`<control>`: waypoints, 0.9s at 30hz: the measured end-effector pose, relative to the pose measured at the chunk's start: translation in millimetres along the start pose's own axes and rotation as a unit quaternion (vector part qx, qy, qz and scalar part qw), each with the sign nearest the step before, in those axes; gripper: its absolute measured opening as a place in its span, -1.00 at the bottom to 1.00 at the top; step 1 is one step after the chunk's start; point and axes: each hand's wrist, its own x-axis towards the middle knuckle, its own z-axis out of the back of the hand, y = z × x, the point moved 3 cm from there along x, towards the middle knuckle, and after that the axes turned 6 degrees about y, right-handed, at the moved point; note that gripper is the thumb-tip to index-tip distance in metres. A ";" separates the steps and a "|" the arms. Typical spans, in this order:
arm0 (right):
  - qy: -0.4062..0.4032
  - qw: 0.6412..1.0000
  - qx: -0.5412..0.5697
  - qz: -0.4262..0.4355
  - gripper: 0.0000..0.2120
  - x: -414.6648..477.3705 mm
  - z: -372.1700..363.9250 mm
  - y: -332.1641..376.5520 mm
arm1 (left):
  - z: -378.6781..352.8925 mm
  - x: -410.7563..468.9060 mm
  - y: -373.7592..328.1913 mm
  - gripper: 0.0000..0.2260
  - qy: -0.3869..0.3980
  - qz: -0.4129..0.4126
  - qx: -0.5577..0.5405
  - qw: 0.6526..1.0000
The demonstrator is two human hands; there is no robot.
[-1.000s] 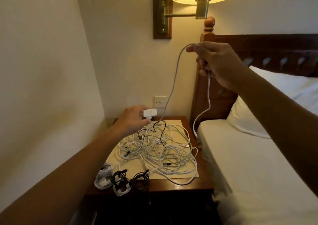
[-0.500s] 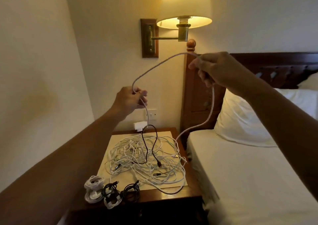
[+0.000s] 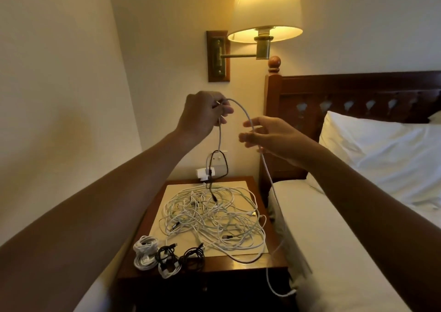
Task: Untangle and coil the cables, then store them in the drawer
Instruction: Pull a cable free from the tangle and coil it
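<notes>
Lamplit nightstand [image 3: 238,264], tangle [image 3: 214,213] mid-top, finished coils [image 3: 167,256] at 7 o'clock.
Left hand [image 3: 202,118] pinches the white cable [image 3: 241,108] high; right hand [image 3: 269,139], fingers loose, guides slack for coiling.

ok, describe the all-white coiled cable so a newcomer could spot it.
Find the nightstand beside the bed. Three small coils sit along its front edge. The white coil is leftmost and all white; the middle coil mixes black and white, and the right coil is black.

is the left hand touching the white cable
Touching. Head view shows the left hand pinching the white cable near its end, fingers curled round it.
</notes>
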 end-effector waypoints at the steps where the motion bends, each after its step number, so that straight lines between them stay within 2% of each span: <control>1: 0.000 1.000 0.021 0.017 -0.69 2.8 -5.9 5.7 | -2.9 -3.6 0.1 -0.90 0.012 -0.013 0.014 1.000; 3: -0.020 0.996 0.075 0.042 -0.83 5.2 -11.8 13.8 | -7.4 -13.0 5.0 -0.90 0.042 -0.027 0.047 0.998; 7: -0.081 0.986 0.127 0.068 -0.71 6.5 -6.2 9.3 | -36.3 -48.3 41.0 -0.91 0.051 0.044 0.027 0.997; 12: -0.117 0.982 0.134 0.069 -0.69 1.6 -3.3 -12.8 | -89.7 -106.4 95.4 -0.91 0.091 0.163 0.008 0.982; 17: -0.108 0.982 0.145 0.057 -0.68 -7.9 6.2 -34.1 | -111.2 -124.4 140.6 -0.89 0.105 0.310 -0.042 0.944; 20: -0.112 0.983 0.138 0.049 -0.67 -10.2 7.9 -42.8 | -114.9 -124.5 154.0 -0.86 0.136 0.363 -0.094 0.917; 21: -0.116 0.982 0.140 0.045 -0.66 -10.5 8.9 -45.3 | -114.4 -125.1 157.9 -0.85 0.154 0.373 -0.099 0.910; 23: -0.121 0.981 0.149 0.038 -0.66 -11.0 12.4 -49.0 | -110.5 -126.4 164.2 -0.80 0.186 0.365 -0.044 0.911; 27: -0.119 0.987 0.105 0.014 -0.66 -10.3 12.8 -58.9 | -101.8 -120.6 168.4 -0.77 0.176 0.322 0.032 0.930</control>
